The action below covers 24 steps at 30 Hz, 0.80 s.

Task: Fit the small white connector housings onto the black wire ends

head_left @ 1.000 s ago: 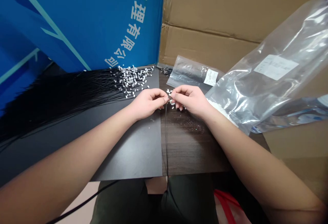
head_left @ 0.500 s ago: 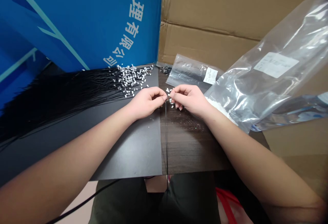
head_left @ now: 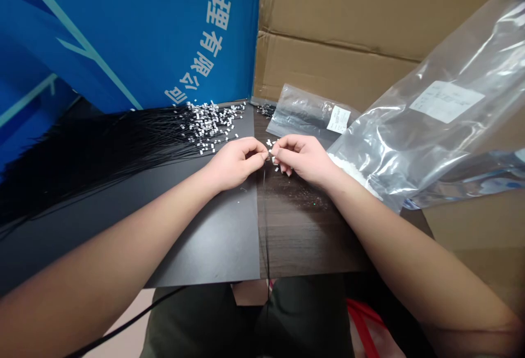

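My left hand (head_left: 243, 162) is closed in a pinch on a thin black wire (head_left: 266, 227). The wire hangs from its fingertips, over the front edge of the table and down between the legs. Right beside it, my right hand (head_left: 298, 156) is also pinched, its fingertips almost touching the left ones. A tiny white connector housing (head_left: 269, 151) shows at the right fingertips, partly hidden by them. Several loose white housings (head_left: 269, 143) lie on the table just behind and below the fingers.
A big bundle of black wires (head_left: 94, 139) with white ends (head_left: 209, 123) lies at left. Behind stand a blue panel (head_left: 135, 30) and cardboard (head_left: 336, 13). A small labelled bag (head_left: 299, 109) and a large clear bag (head_left: 394, 145) with white pieces (head_left: 353, 172) lie at right.
Both hands keep the same pinch with fingertips together. The upper part of the hanging wire has shifted slightly to the left. The view has moved a little.
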{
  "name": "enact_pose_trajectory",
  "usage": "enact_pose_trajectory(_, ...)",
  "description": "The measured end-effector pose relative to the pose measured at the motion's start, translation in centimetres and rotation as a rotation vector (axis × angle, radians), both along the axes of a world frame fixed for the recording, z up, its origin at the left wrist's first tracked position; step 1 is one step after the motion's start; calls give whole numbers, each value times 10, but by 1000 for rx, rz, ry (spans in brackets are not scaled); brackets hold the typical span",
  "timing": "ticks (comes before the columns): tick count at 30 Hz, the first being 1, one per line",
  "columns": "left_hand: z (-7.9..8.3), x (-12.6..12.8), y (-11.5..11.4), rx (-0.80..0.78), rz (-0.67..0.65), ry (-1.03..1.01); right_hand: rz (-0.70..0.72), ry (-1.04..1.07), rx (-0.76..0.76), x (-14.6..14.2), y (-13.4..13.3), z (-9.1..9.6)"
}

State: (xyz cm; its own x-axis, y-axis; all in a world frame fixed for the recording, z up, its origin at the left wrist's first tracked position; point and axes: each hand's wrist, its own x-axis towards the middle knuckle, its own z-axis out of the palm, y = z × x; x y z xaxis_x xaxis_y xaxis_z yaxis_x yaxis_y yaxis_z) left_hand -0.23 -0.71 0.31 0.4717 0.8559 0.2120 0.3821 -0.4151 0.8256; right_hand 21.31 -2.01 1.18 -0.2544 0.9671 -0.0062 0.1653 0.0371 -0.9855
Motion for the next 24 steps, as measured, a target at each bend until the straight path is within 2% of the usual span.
enact_pose_trajectory(24,1,1,-2,-22,44,3,75,-25,55,4,1,1)
